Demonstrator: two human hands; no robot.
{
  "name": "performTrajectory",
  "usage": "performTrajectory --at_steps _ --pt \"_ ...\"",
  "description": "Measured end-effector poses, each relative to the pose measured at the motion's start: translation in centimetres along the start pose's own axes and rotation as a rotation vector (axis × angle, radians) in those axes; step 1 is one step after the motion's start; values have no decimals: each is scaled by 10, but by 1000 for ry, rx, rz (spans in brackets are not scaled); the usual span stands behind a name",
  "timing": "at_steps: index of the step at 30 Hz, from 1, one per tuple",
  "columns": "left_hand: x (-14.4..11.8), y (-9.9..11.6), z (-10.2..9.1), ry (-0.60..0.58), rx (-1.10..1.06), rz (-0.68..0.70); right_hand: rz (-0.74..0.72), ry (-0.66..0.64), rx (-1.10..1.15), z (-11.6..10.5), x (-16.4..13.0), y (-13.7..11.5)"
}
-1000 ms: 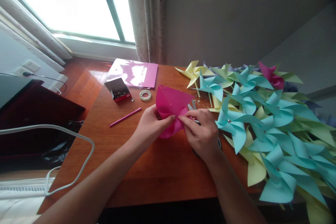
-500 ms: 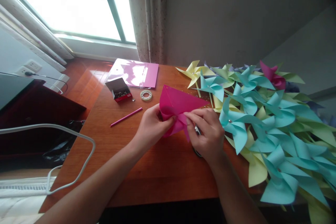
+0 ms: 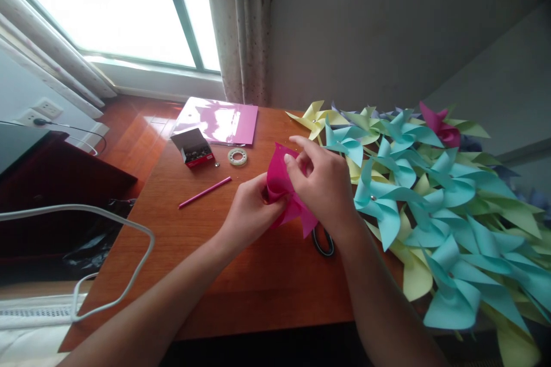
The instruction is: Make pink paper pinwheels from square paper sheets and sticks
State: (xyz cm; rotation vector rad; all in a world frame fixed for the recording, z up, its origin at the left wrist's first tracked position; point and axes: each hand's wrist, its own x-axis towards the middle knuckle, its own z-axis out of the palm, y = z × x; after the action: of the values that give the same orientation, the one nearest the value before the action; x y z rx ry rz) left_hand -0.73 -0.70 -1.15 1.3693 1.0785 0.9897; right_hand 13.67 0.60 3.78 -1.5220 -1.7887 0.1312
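Note:
A magenta paper pinwheel [image 3: 279,176], partly folded, is held over the middle of the table. My left hand [image 3: 249,206] pinches it near the centre, thumb on top of the gathered flaps. On the paper's far right side is my right hand [image 3: 329,183], its thumb and fingers bending a blade inward. That hand covers much of the blade. Under my right wrist shows a black loop handle [image 3: 322,242], seemingly of scissors. Left of the paper lie a pink stick [image 3: 205,192], a pale tape roll [image 3: 237,156] and an open red box [image 3: 202,159] of small metal pieces.
Many finished pinwheels, such as a turquoise one [image 3: 383,200], pile up along the right side. A pink sheet pack [image 3: 245,123] lies at the table's [image 3: 258,292] far edge. A white cable [image 3: 146,264] loops past the left edge.
My right hand has shifted from the pinwheel's centre up to its far right blade, which now curls inward. The black handle shows more. My left hand keeps its hold.

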Motion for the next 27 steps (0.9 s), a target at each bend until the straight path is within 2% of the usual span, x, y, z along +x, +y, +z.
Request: performTrajectory --at_steps 7,12,15,22,27 --pt "0 1 -2 -10 108 35 63 26 148 -7 -4 0" --pt "3 -3 -4 20 49 18 273 -96 538 -13 -12 3" --pt "6 -5 -4 33 -34 -29 319 -113 666 -11 -16 11" --pt "7 4 -4 72 -225 -187 304 -221 573 -8 -22 21" --pt "6 10 -4 92 -294 -264 207 -204 461 -6 -23 20"
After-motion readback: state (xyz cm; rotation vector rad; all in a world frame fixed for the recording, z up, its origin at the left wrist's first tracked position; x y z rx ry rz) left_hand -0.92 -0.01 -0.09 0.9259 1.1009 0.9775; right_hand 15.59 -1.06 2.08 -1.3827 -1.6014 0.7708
